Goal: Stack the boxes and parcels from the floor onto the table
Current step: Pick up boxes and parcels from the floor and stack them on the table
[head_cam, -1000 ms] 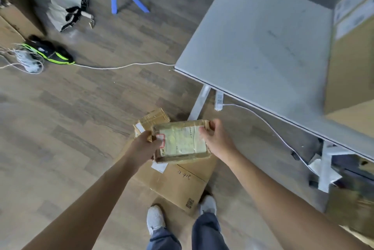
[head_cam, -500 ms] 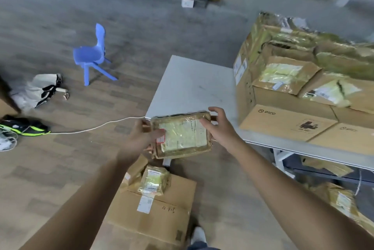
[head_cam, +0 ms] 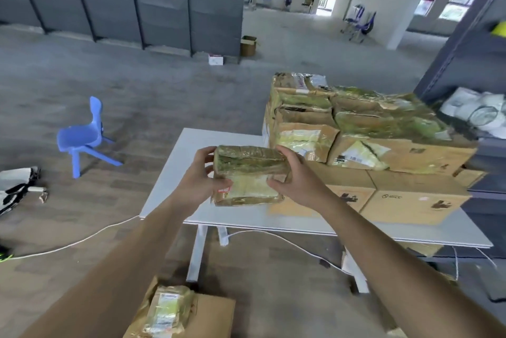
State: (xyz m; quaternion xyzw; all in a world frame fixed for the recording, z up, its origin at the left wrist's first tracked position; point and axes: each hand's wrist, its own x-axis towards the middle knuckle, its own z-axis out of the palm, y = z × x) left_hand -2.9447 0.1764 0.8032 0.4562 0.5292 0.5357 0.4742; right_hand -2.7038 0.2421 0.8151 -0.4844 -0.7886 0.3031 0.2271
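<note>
I hold a small taped cardboard parcel (head_cam: 247,173) with a white label over the white table (head_cam: 175,173). My left hand (head_cam: 198,179) grips its left end and my right hand (head_cam: 297,177) grips its right end. A stack of taped boxes (head_cam: 356,129) fills the table's right half, just right of the parcel. On the floor below, a small taped parcel (head_cam: 167,310) lies on a flat brown box (head_cam: 213,318).
A blue plastic chair (head_cam: 82,137) stands on the floor to the left. A white cable (head_cam: 82,239) runs across the floor to the table legs. A dark shelf unit (head_cam: 471,64) rises at the right. A bag (head_cam: 16,190) lies at the far left.
Both hands have lifted the parcel from floor level up to above the table, and my view has risen from the floor to the room.
</note>
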